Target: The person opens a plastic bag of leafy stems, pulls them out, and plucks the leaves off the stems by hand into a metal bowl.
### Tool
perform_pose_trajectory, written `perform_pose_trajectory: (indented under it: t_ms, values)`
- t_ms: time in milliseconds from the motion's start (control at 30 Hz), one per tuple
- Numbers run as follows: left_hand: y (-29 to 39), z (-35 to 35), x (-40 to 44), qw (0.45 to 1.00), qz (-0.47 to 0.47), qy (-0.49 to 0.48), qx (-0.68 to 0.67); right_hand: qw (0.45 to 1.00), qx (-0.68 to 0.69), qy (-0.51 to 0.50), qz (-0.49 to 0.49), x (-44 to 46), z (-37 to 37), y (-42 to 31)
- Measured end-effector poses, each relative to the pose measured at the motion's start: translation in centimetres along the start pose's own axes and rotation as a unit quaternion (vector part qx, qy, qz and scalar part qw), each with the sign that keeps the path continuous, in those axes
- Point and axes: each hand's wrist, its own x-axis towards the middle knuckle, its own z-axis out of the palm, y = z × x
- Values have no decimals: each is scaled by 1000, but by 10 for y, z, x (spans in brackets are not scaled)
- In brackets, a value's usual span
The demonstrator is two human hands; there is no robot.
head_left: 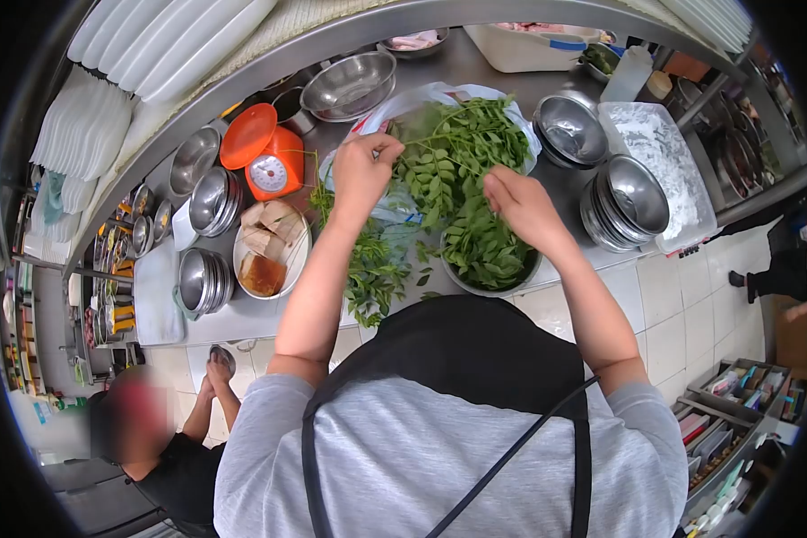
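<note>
My left hand [365, 170] is closed in a pinch on the thin stem of a green leafy sprig [439, 170], over a plastic bag [448, 91] heaped with more sprigs. Lower and to the right, my right hand [522, 208] has its fingers pressed together among the sprig's leaves. Beneath it, a metal bowl [533, 273] at the table's near edge is full of loose green leaves [489, 251]. Another bunch of leafy stems [368, 273] hangs over the edge below my left forearm.
An orange kitchen scale [275, 166] stands left of the bag, near a plate of pale blocks [273, 235]. Stacked metal bowls [632, 197] and a tray of white powder [659, 161] are on the right. At lower left, another person [179, 448] holds a small metal bowl.
</note>
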Motion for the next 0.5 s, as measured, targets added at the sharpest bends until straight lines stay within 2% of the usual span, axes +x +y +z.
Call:
perform_pose_trajectory:
  t_ms: [67,133,200,267,367,400,467,500]
  values:
    - [-7,-2,1,999,-15,-29,14,999,40,-14,24,-13,-9,8]
    - [-21,2,4,999,-32,-23,2,992,83,-28,88,-26,-18,16]
    - [-25,4,4,999,-49,-17,-11,991,89,-30,100,-37,-28,18]
    - [-19,4,6,989,-107,-78,-66,989,95,-30,112,-43,-33,13]
    - [-25,4,11,989,-101,-74,-82,990,105,-32,91,-49,-39,3]
    - [-34,4,15,989,-99,-73,-81,987,113,-37,111,-51,-45,3]
    - [-58,-1,16,994,-105,-3,-34,983,120,-46,130,-56,-58,8]
    - [-58,-12,19,986,-158,-29,-53,977,127,-35,166,-58,-64,11]
